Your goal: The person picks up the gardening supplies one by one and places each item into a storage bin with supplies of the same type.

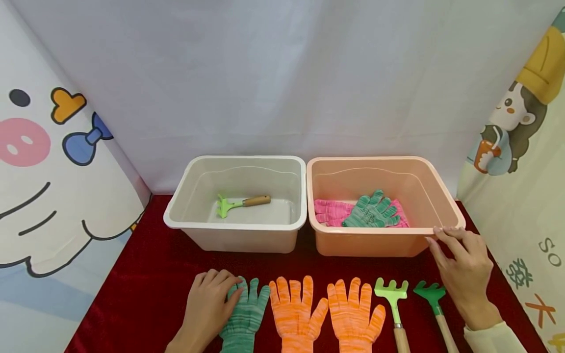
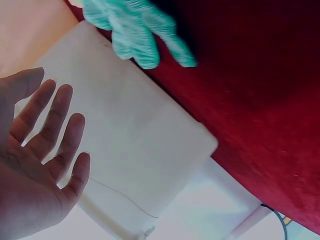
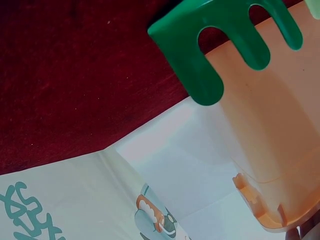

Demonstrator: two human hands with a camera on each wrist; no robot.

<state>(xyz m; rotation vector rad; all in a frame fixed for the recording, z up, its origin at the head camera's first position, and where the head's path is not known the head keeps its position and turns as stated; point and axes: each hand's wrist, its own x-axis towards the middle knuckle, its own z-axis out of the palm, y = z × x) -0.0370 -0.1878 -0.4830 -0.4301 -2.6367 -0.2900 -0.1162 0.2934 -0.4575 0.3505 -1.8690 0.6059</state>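
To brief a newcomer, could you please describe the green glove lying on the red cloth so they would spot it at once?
On the red cloth, find the white bin. In front of it, by the left hand, lies the green glove, fingers toward the bin. Its streaked green sets it apart from the two orange gloves to its right.

Tubs (image 1: 240,240) are smooth, lightly glossy plastic; gloves (image 1: 295,314) are matt knitted cloth. Rakes (image 1: 391,292) have glossy heads (image 3: 225,14) and wooden handles (image 1: 400,339); the table covering (image 1: 141,274) is velvety cloth.
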